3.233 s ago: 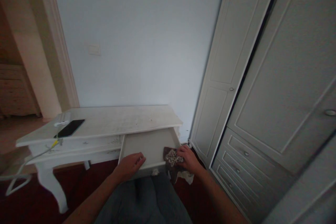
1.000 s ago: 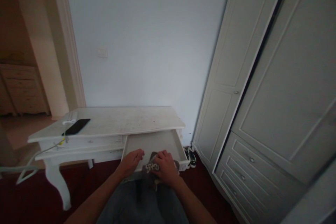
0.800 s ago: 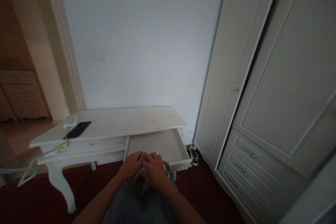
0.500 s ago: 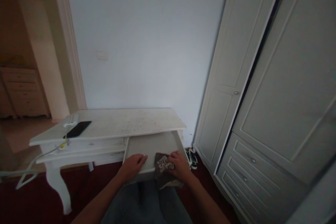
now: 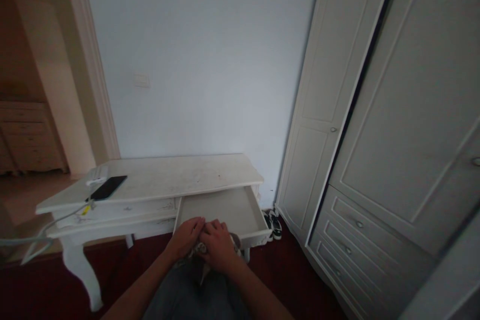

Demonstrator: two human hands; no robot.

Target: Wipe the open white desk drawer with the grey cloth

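Both my hands are close together at the near left part of a pulled-out white drawer [image 5: 225,210]. My right hand [image 5: 215,242] is closed on a brown cloth with a pale pattern [image 5: 237,241], bunched under its fingers. Beside it, almost touching, my left hand [image 5: 186,237] has its fingers curled over the cloth's left part and the drawer's front edge. Much of the cloth is hidden by the hands; a corner hangs down in front of my legs. The drawer's visible floor is bare.
The drawer belongs to a white desk [image 5: 168,172]. A dark phone [image 5: 108,188] and a white device with a cable [image 5: 97,174] lie at its left end. Sneakers [image 5: 275,226] stand on the red floor, between the desk and a white wardrobe [image 5: 315,135].
My right hand has moved left with the cloth, from the drawer's right side to beside my left hand. The cloth is now more bunched and covered. The view has shifted slightly.
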